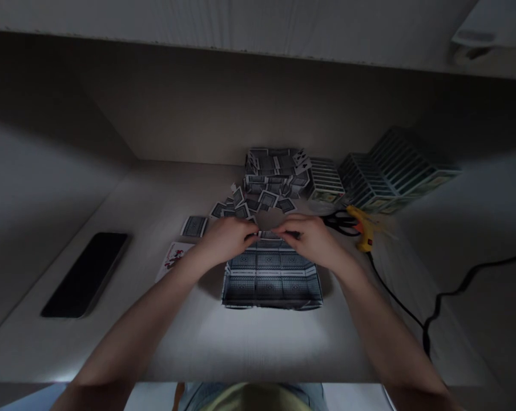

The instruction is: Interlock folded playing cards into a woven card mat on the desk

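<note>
Clearances and Obstructions at the Work Surface

Front access: the tabletop point(258, 343) is free between the forearms, up to the near wall of the open card box point(273, 288). Its interior is open from above; the left hand point(230, 237), right hand point(311, 235) and pale piece point(270, 219) between them obstruct the rear edge.

Left: a passage lies between the phone point(87, 275) and joker card point(172, 260).

Rear: loose cards point(268, 199) and the closed card-covered box point(277, 165) block the middle.

Right: scissors point(342, 224), glue gun point(366, 233) and cable point(395, 295) obstruct passage.

Overhead: a shelf point(241, 28) overhangs the rear.
</note>
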The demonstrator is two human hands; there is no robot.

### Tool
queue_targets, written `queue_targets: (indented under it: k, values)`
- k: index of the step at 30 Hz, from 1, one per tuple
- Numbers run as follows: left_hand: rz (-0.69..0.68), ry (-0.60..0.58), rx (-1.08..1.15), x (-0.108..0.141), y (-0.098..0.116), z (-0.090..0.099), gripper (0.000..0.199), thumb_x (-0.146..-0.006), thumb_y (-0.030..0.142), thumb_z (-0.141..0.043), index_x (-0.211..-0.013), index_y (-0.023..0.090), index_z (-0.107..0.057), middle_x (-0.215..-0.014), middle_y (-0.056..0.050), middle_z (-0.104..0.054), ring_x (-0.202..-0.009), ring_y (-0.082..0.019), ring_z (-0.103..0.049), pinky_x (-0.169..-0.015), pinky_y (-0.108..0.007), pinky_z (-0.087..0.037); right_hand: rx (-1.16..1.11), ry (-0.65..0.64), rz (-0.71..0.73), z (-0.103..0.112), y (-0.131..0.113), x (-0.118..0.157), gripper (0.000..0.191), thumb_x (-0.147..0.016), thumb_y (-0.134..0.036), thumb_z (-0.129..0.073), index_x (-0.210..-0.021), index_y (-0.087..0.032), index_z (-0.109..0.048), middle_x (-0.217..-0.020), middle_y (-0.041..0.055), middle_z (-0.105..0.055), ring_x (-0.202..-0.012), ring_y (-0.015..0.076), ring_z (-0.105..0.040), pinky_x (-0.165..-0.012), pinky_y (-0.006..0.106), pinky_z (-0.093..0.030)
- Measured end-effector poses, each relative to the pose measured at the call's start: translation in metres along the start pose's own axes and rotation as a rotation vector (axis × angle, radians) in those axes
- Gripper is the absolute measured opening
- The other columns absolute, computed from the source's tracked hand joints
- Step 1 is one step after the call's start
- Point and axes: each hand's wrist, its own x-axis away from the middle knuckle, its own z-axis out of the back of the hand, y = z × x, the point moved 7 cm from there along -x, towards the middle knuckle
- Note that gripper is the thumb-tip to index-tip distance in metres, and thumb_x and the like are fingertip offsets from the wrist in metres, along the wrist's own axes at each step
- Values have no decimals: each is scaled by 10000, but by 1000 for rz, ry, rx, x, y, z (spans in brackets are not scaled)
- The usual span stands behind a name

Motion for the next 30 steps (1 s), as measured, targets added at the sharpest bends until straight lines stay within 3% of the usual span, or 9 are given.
queue_targets:
  k: [5, 10, 13, 18, 30]
  values:
    - [161, 63, -152, 3, -7, 6, 226, -823, 349, -471, -851, 218, -653, -764, -58, -676, -717, -223, -623, -645, -310, -420, 81, 49, 6, -6, 6, 0, 203, -803, -114, -499, -893, -213, -652, -876, 37, -646, -822, 156, -606, -720, 272, -470]
    - [228, 135, 41, 1, -20, 6, 214, -814, 299, -490, -950, 255, -649, -902, -14, -696, -808, -178, -626, -708, -272, -442, 99, 151, 52, -10, 11, -1, 237, -826, -116, -469, -940, -223, -646, -927, 52, -642, -879, 160, -595, -773, 294, -476]
    - [233, 151, 250, -4, -29, -1, 218, -811, 286, -491, -930, 245, -669, -936, -3, -697, -846, -169, -625, -742, -265, -448, 30, 215, 28, -8, 19, -2, 187, -825, -162, -505, -922, -230, -649, -909, 37, -654, -861, 153, -604, -782, 295, -476]
    - [281, 183, 500, -9, -42, -12, 220, -778, 319, -536, -895, 211, -687, -919, -10, -704, -840, -165, -628, -745, -260, -461, -21, 196, 20, -10, 24, -1, 175, -818, -158, -508, -910, -218, -644, -887, 29, -665, -841, 144, -617, -764, 280, -485]
    - [216, 233, 499, -8, -30, -7, 192, -769, 288, -569, -918, 219, -668, -945, -7, -698, -854, -145, -631, -796, -283, -467, 17, 193, 17, -12, 24, -1, 169, -789, -119, -529, -837, -203, -667, -854, 45, -677, -808, 158, -626, -734, 289, -493]
